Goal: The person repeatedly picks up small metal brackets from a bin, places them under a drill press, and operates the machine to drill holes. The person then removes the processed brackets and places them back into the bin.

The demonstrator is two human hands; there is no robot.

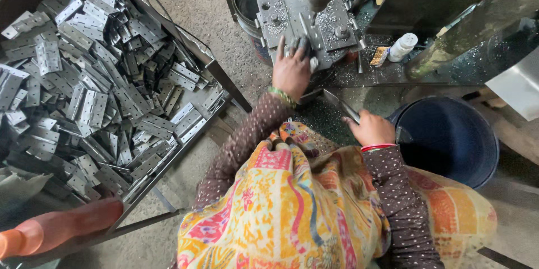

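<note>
Head view: left hand [292, 70] at 12 o'clock, fingers pressing a hinge [307, 50] flat on the press fixture [306, 22]; right hand [371, 129] closed on a lever [341, 105]. Probably stiff, light, sharp-edged; best gripped by edges.

Dull grey metal hinges [101, 95]; glossy blue plastic bucket [455, 134]

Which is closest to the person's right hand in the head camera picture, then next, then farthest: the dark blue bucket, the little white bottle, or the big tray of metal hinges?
From the right hand:
1. Dark blue bucket, just right of it.
2. White bottle, above on the bench.
3. Tray of hinges, far left.
</note>
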